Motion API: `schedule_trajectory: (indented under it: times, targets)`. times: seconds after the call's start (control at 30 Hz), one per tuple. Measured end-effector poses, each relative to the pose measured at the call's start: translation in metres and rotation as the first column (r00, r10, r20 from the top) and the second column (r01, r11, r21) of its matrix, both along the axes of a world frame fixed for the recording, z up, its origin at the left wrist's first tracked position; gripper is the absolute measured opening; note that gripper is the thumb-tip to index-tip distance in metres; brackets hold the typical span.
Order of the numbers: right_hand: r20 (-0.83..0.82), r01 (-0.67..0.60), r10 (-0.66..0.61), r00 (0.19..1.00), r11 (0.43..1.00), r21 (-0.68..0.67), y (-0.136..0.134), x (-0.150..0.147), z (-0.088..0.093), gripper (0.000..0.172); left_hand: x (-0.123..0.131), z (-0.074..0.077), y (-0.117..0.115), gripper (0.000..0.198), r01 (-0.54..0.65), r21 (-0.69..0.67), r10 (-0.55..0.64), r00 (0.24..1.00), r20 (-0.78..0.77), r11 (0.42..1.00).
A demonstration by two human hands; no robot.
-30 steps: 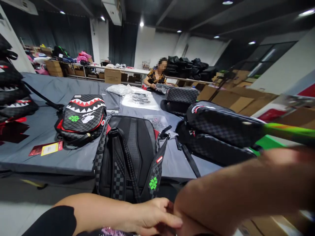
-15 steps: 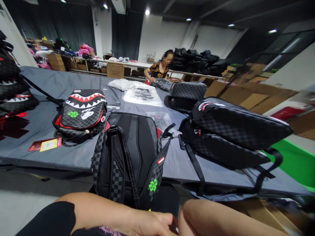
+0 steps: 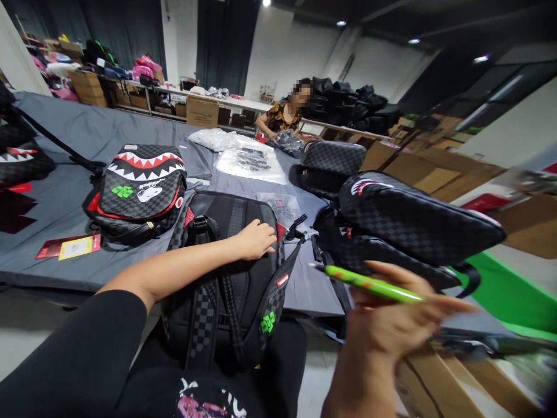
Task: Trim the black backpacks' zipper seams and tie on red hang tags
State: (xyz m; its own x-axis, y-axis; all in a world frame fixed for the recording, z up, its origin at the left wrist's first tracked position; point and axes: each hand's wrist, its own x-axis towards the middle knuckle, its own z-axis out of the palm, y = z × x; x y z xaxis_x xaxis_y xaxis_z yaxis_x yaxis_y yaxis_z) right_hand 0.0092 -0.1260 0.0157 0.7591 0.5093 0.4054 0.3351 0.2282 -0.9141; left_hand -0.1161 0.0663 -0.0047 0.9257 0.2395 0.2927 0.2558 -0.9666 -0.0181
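A black checkered backpack [image 3: 256,287] leans against the table edge in front of me, its padded back panel and straps facing me. My left hand [image 3: 256,239] lies on the upper part of that panel with its fingers curled against it. To the right, my right hand [image 3: 391,319] is raised and blurred by motion, its fingers closed around a bright green pen [image 3: 369,283] with a dark, thin tip pointing left. On the left stands a second backpack [image 3: 141,186] with a shark-mouth print, and red and yellow tags [image 3: 80,247] lie beside it.
Stacked checkered backpacks [image 3: 418,217] occupy the right of the grey-covered table [image 3: 47,215]; more bags [image 3: 26,162] sit at far left. Clear plastic packets [image 3: 250,159] lie mid-table. Across it, a person [image 3: 285,116] handles plastic-wrapped goods. Cardboard boxes [image 3: 435,377] stand low right.
Both hands were low near my lap. My left hand has moved up onto the backpack's panel, and my right hand has risen to the right with the green pen now visible.
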Motion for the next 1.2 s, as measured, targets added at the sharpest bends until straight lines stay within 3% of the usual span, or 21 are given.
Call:
schedule_trajectory:
  times: [0.1,0.17,0.23,0.3,0.37,0.43,0.5,0.57,0.67,0.9,0.97,1.03,1.1,1.2]
  targets:
    - [-0.107,-0.082,0.079,0.991,0.996,-0.024,0.006,-0.017,-0.033,0.09,0.013,-0.006,0.022,0.039,0.083,0.095,-0.08,0.996,-0.033,0.992]
    - [-0.154,-0.202,0.197,0.968,0.979,-0.017,0.006,-0.032,-0.06,0.084,0.016,-0.006,0.024,0.043,0.122,0.114,-0.116,0.992,-0.056,0.986]
    - [-0.111,-0.245,0.248,0.962,0.969,0.042,0.002,-0.049,-0.084,0.066,0.008,0.001,0.015,0.041,0.177,0.118,-0.168,0.982,-0.081,0.977]
    - [0.063,-0.27,0.265,0.962,0.957,0.107,-0.002,-0.067,-0.101,0.049,-0.014,0.012,-0.002,0.037,0.245,0.151,-0.234,0.969,-0.082,0.958]
    - [0.33,-0.35,0.285,0.9,0.924,0.155,-0.005,-0.084,-0.112,0.04,-0.046,0.026,-0.023,0.034,0.262,0.219,-0.257,0.965,-0.05,0.94]
    - [0.538,-0.447,0.296,0.789,0.878,0.172,-0.005,-0.1,-0.118,0.043,-0.082,0.041,-0.039,0.03,0.195,0.265,-0.193,0.981,-0.032,0.944]
    - [0.627,-0.51,0.309,0.715,0.844,0.165,-0.001,-0.112,-0.124,0.054,-0.111,0.052,-0.045,0.025,0.093,0.291,-0.082,0.995,-0.047,0.952]
    - [0.648,-0.531,0.324,0.69,0.835,0.147,0.005,-0.12,-0.132,0.062,-0.13,0.056,-0.037,0.024,-0.003,0.29,0.027,0.996,-0.081,0.957]
    - [0.677,-0.513,0.308,0.668,0.85,0.119,0.018,-0.123,-0.146,0.065,-0.135,0.049,-0.013,0.028,-0.068,0.227,0.104,0.983,-0.148,0.971]
    - [0.819,-0.384,0.174,0.547,0.921,0.06,0.041,-0.106,-0.18,0.063,-0.102,0.025,0.034,0.041,0.147,0.224,-0.107,0.977,-0.183,0.963]
    - [0.83,-0.388,0.177,0.53,0.92,0.052,0.042,-0.103,-0.19,0.064,-0.104,0.027,0.056,0.046,0.128,0.292,-0.078,0.981,-0.175,0.948]
    - [0.816,-0.402,0.205,0.54,0.915,0.037,0.041,-0.101,-0.193,0.064,-0.111,0.034,0.078,0.046,0.041,0.364,0.018,0.988,-0.156,0.931]
    - [0.764,-0.417,0.256,0.592,0.909,0.019,0.038,-0.1,-0.185,0.061,-0.119,0.042,0.085,0.043,-0.037,0.406,0.099,0.986,-0.132,0.913]
    - [0.579,-0.403,0.29,0.762,0.912,0.073,0.025,-0.103,-0.146,0.056,-0.129,0.055,0.06,0.039,-0.092,0.402,0.111,0.994,-0.023,0.911]
